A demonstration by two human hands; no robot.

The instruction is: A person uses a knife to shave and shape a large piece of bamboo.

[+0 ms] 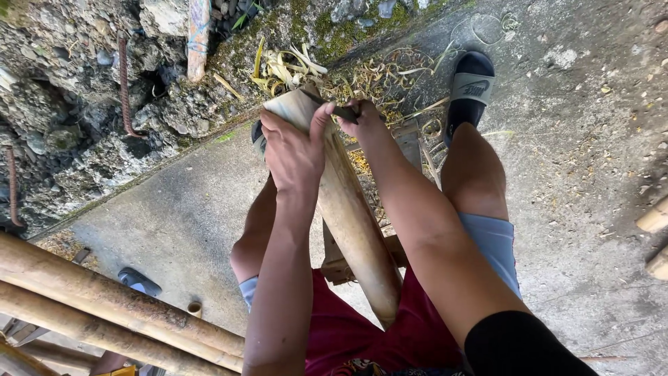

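Where the bamboo [351, 216] slants from the lap across a wooden bench [410, 150], the left hand [293, 150] clamps its far end and the right hand [362, 117] grips a blade [334, 109]. Stiff, smooth, likely slippery; best held near that end.

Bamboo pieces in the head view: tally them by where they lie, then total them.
Held by the left hand and right hand: 1 split bamboo piece
Stacked at lower left: 3 bamboo poles
Cut ends at the right edge: 2 bamboo ends
Total: 6
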